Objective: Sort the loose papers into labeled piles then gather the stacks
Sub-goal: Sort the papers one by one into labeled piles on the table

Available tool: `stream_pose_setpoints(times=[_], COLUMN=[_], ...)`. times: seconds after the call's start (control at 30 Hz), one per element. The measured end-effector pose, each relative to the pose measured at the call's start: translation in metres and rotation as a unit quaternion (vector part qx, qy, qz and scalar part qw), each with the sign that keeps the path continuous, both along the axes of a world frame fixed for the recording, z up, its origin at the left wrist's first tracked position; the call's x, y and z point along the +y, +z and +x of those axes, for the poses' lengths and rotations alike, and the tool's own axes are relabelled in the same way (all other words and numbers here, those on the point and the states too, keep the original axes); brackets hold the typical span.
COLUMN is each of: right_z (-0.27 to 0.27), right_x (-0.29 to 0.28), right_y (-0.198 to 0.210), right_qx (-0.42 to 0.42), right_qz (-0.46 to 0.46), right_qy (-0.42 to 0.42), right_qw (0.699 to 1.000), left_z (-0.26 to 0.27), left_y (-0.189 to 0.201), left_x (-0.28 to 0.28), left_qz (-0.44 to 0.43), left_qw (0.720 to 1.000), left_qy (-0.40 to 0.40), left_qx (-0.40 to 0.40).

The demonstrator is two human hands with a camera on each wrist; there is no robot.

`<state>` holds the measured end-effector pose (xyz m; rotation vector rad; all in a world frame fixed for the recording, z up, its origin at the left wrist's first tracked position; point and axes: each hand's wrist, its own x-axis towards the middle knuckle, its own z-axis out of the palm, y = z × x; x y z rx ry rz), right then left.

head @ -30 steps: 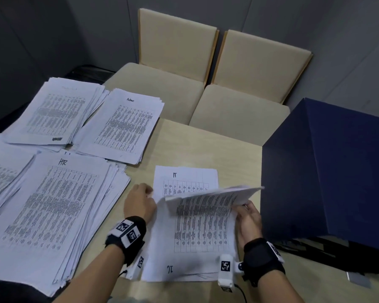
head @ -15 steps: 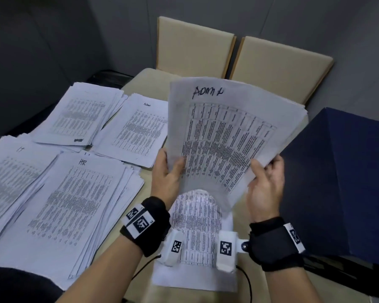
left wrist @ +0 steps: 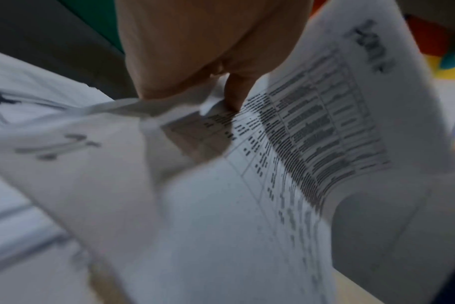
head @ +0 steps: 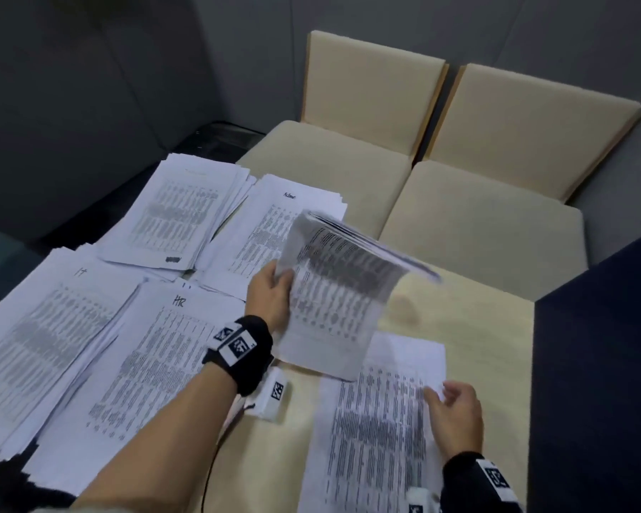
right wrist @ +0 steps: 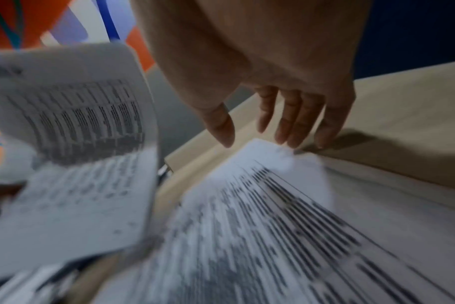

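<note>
My left hand (head: 274, 290) grips a bundle of printed sheets (head: 334, 290) by its left edge and holds it in the air, tilted, over the table. In the left wrist view the thumb (left wrist: 234, 92) pinches these sheets (left wrist: 312, 133), which carry a handwritten label at the top. My right hand (head: 456, 409) hovers with straight fingers (right wrist: 286, 123) just above the right edge of the loose papers (head: 378, 420) lying on the table. Sorted piles lie to the left: one marked HR (head: 156, 357), one marked IT (head: 41, 327), one marked Admin (head: 271, 231) and another pile (head: 186, 212) behind.
A dark blue box (head: 600, 383) stands close on the right of the wooden table (head: 478, 320). Two beige chairs (head: 367, 116) stand beyond the table's far edge. A grey wall rises behind them.
The right hand has let go of the bundle and dropped to the papers on the table. The left hand alone has carried the bundle leftward toward the Admin pile.
</note>
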<state>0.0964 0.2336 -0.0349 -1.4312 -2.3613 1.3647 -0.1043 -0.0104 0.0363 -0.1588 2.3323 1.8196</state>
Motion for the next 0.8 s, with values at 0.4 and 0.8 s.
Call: stream_pose_setpoints(times=[0.4,0.8], right_z=[-0.013,0.003], right_x=[-0.007,0.014], right_y=[-0.017,-0.013], right_qx=[-0.135,-0.060], right_qz=[0.060,0.040], right_qy=[-0.052,-0.030], right_qw=[0.988,0.997], left_z=[-0.046,-0.165], left_y=[-0.012,-0.041], left_x=[-0.011,-0.060], left_qz=[0.057,-0.502], left_qw=[0.997,0.861], left_qy=[-0.001,0.021], left_qx=[-0.051,-0.078])
